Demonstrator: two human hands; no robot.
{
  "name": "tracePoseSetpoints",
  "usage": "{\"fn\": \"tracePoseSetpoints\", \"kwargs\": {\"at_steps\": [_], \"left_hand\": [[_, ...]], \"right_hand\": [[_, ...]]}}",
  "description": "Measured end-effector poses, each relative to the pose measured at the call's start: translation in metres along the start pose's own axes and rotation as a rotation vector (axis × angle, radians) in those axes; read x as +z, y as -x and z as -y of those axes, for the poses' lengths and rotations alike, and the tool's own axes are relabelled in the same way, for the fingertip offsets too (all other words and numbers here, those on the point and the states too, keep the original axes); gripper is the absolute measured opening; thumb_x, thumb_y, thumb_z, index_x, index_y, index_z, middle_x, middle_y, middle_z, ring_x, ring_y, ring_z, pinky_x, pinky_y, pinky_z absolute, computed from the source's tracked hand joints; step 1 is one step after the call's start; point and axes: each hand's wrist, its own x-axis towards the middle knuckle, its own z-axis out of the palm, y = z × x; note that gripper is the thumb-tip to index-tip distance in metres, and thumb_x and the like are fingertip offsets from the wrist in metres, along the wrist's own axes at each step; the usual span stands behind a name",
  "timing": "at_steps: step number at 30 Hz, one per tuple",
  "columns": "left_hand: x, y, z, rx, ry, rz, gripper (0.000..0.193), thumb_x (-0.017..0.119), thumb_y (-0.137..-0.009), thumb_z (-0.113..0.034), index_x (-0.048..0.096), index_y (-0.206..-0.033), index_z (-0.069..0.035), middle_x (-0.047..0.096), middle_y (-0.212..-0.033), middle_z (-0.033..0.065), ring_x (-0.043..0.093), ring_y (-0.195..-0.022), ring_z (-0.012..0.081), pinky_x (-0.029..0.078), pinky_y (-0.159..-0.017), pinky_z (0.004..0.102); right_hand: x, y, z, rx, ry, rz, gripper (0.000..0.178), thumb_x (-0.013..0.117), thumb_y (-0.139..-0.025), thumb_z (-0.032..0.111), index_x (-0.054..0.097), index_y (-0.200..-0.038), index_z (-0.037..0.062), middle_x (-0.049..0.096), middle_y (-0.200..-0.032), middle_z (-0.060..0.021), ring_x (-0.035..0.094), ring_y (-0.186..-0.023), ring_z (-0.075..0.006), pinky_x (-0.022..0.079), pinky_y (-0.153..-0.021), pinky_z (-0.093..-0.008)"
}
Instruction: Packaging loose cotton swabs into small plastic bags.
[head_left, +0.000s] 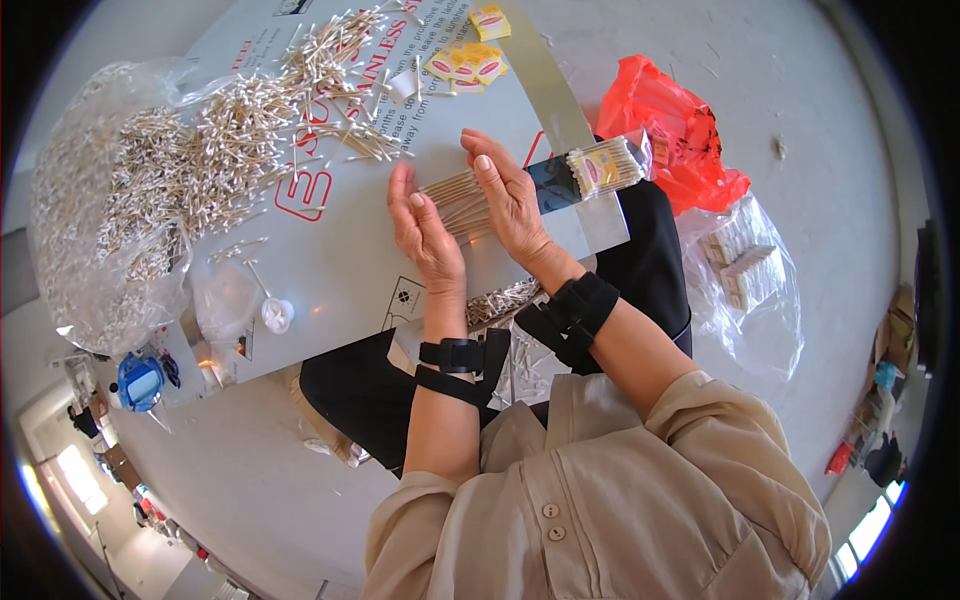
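A bundle of cotton swabs point(452, 203) lies lengthwise between my two hands, low over the metal tabletop. My left hand point(428, 232) is cupped at the bundle's left end, its fingers curled against the swab tips. At the other end, my right hand point(508, 205) presses in with fingers together and thumb on top. Just right of it, a clear packet of swabs with a yellow label point(600, 168) rests on a dark flat piece point(553, 184) at the table's edge. Part of the bundle is hidden behind my fingers.
A large clear bag point(75, 215) spills a heap of loose swabs point(235, 135) across the left of the printed metal table point(345, 260). Yellow labels point(468, 64) lie at the far side. A red plastic bag point(660, 130) and a clear bag of packed swabs point(745, 265) sit to the right.
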Motion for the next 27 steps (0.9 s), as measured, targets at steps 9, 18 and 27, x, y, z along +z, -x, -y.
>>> {"fn": "tracePoseSetpoints", "kwargs": {"at_steps": [9, 18, 27], "left_hand": [[0.004, 0.005, 0.012, -0.03, 0.206, -0.051, 0.05, 0.044, -0.104, -0.033, 0.042, -0.141, 0.001, 0.044, -0.143, 0.0183, 0.042, -0.134, 0.0283, 0.032, -0.113, 0.0406], [-0.024, 0.005, -0.014, 0.337, -0.937, 0.568, 0.092, 0.079, -0.074, -0.03, 0.032, -0.149, -0.005, 0.033, -0.154, 0.0149, 0.027, -0.145, 0.033, 0.018, -0.118, 0.0524], [-0.021, 0.003, -0.007, 0.402, -0.969, 0.539, 0.084, 0.074, -0.08, -0.032, 0.035, -0.147, -0.002, 0.033, -0.154, 0.0161, 0.027, -0.145, 0.0326, 0.018, -0.118, 0.0534]], "right_hand": [[-0.001, 0.002, -0.002, 0.043, -0.081, -0.05, 0.043, 0.043, -0.106, 0.029, 0.054, -0.131, -0.0049, 0.054, -0.136, -0.0119, 0.051, -0.126, -0.0184, 0.039, -0.11, -0.0312], [-0.032, 0.001, 0.005, 0.122, -0.326, -0.125, 0.043, 0.049, -0.104, 0.03, 0.058, -0.126, -0.0051, 0.062, -0.122, -0.0119, 0.058, -0.115, -0.0173, 0.045, -0.103, -0.0307], [-0.029, 0.004, 0.008, 0.159, -0.257, -0.049, 0.044, 0.045, -0.105, 0.028, 0.054, -0.131, -0.0061, 0.056, -0.133, -0.013, 0.052, -0.127, -0.0206, 0.04, -0.11, -0.0333]]}}
